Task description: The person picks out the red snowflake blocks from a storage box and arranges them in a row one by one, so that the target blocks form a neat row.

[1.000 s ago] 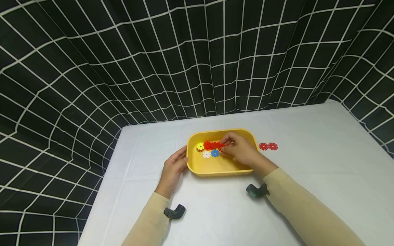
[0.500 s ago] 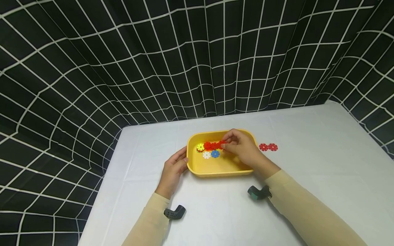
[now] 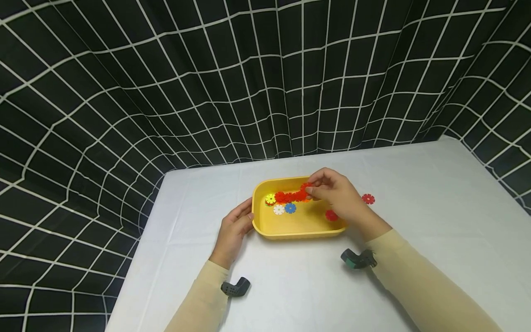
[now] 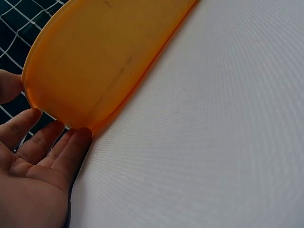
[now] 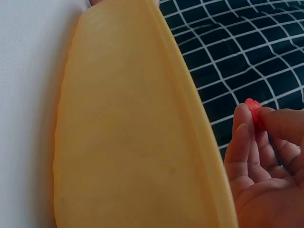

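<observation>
My left hand (image 3: 234,226) rests its fingertips against the outer left end of a yellow plastic tray (image 3: 298,233); in the left wrist view these fingers (image 4: 78,147) lie along the tray's wall. Over the tray's far right part, my right hand (image 3: 338,191) pinches a red notched plastic disc (image 3: 306,187) between thumb and fingertips. That disc overlaps a row of red discs (image 3: 289,198) running left. Also in the tray are a yellow disc (image 3: 270,198), a white disc (image 3: 279,210), a blue disc (image 3: 290,208) and another red disc (image 3: 332,215) near the right end.
Right of the tray, a red disc (image 3: 368,198) lies on the white-covered table (image 3: 431,216). Black curtains with a white grid (image 3: 232,92) hang along the back and sides. A dark wrist camera (image 3: 236,287) sits on each sleeve.
My right hand has moved up and to the right with the pinched red disc. A red disc in the tray's right end has come into view; one on the table is now hidden.
</observation>
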`<state>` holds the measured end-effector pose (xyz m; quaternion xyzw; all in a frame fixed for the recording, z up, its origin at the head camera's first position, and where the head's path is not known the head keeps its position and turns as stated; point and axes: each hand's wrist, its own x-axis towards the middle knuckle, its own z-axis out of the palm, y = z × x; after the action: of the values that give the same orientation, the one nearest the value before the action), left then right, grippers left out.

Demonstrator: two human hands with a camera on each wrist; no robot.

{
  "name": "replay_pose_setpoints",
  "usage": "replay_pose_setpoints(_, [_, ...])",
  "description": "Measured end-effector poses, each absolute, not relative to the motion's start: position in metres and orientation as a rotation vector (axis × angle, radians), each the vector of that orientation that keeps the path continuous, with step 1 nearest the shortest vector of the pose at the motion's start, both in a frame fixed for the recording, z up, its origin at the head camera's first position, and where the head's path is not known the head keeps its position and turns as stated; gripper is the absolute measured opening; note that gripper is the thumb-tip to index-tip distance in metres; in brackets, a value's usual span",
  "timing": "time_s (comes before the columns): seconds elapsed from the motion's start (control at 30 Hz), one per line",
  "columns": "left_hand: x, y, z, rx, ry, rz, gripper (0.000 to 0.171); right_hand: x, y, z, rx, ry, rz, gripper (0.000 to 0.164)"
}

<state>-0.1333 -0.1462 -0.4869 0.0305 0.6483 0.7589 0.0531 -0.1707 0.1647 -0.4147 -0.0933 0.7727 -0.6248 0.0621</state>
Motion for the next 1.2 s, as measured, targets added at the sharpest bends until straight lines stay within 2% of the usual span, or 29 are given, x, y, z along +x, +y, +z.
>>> replay_pose_setpoints(0.7, [-0.134,-0.146,-0.488,0.086,1.976,2.306,0.047,-0.157,0.201,-0.409,-0.228,2.397,-1.873,0.025])
replay_pose_setpoints(1.2, [-0.134,-0.146,-0.488,0.080,1.970,2.304,0.047,-0.153,0.233,-0.416,-0.089,2.494,-1.781,0.035])
